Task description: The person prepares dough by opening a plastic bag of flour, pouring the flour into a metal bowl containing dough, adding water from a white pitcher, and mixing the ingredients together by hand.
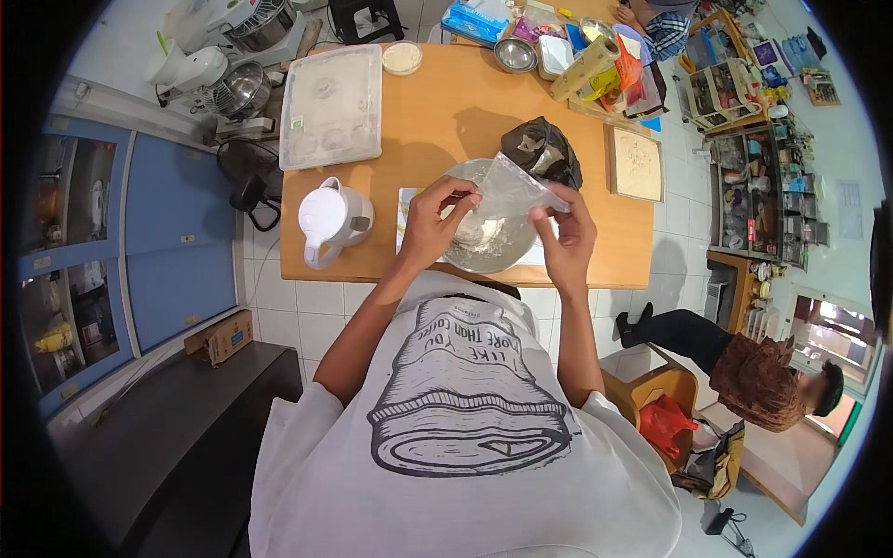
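Observation:
A small clear plastic bag (507, 190) is stretched between my two hands above a metal bowl (465, 261). My left hand (439, 216) pinches one end of it, thumb and fingers pressed together. At the other end, my right hand (567, 237) grips the plastic between thumb and fingers. White powder (482, 229) lies in the bowl beneath; the bag and my fingers hide part of it. Just beyond the bowl's right side stands a crumpled black plastic bag (542, 153), open at the top, with something pale inside.
Left of the bowl stands a white pitcher (337, 221), with a large lidded plastic box (331, 107) behind. A small round tub (402, 59), a steel bowl (514, 55) and packages occupy the far side. A square wooden tray (636, 164) sits right. Another person (758, 377) is at right.

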`<state>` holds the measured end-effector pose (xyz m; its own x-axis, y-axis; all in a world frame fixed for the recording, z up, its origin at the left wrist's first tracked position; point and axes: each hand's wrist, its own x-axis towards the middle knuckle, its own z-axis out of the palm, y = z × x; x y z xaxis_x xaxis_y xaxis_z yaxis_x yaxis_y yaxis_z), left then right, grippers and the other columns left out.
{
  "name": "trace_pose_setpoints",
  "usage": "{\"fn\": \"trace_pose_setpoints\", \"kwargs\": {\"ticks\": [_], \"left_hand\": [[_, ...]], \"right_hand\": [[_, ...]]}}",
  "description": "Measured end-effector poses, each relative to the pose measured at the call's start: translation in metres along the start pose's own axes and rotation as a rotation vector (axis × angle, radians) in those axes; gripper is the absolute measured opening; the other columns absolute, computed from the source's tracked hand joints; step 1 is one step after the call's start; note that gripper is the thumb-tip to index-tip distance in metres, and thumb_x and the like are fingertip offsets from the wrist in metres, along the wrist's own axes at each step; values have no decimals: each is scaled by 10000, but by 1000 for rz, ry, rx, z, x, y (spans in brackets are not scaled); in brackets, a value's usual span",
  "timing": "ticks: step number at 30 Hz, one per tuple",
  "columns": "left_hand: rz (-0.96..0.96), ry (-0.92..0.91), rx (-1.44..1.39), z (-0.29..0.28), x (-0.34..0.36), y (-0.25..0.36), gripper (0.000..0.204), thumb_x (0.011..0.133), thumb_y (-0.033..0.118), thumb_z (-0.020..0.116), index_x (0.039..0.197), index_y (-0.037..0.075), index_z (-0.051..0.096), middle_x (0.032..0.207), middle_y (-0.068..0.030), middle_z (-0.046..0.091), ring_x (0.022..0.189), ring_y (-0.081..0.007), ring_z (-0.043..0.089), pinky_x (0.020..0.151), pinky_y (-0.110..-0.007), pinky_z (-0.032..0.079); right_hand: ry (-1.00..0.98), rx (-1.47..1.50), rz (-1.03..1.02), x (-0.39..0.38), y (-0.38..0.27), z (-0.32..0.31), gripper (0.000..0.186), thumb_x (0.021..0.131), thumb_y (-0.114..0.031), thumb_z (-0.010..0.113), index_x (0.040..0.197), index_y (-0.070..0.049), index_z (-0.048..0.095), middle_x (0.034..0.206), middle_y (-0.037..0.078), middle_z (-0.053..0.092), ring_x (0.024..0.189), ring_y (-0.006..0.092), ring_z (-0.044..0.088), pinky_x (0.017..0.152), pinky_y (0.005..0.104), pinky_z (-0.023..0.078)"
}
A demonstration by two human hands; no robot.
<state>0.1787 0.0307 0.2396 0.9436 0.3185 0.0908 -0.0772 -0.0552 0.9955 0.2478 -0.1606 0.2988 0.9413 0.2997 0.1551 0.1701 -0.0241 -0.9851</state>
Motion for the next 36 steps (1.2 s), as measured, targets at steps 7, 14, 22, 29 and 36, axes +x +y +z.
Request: {"fn": "trace_pose_setpoints", "kwargs": {"ticks": [7,14,22,29,36], "left_hand": [[21,7,-45,2,-3,-7,105,990,26,700,1074,-29,667,993,-59,672,884,-113,665,786,-257,534],[111,35,129,-6,-5,-8,101,982,33,694,1057,-32,672,998,-148,706,869,-250,740,802,-333,596],[165,16,241,0,-5,-9,122,950,-1,706,1061,-33,668,983,-155,698,913,-287,725,820,-344,588],[151,70,168,-6,-3,-6,102,961,0,703,1040,-41,654,986,-143,699,897,-252,722,822,-330,585],[-16,81,37,-4,-4,-14,101,977,30,706,1040,-41,671,1010,-117,711,910,-175,710,826,-306,578]], "right_hand": [[-204,-52,318,-2,32,-3,137,957,-39,738,1060,49,722,1016,82,729,824,126,675,743,289,542],[-97,-31,85,-6,44,-5,95,955,12,709,1043,45,724,952,63,713,870,123,676,793,276,522],[-142,-145,51,-10,44,3,96,953,67,665,1034,67,715,941,82,718,876,142,686,804,280,532],[-69,-129,-4,-8,48,0,148,937,45,710,1084,51,722,941,88,724,875,134,677,801,275,538],[-112,-110,237,-10,57,0,179,916,-6,765,1085,41,724,961,94,732,812,117,679,737,269,532]]}}
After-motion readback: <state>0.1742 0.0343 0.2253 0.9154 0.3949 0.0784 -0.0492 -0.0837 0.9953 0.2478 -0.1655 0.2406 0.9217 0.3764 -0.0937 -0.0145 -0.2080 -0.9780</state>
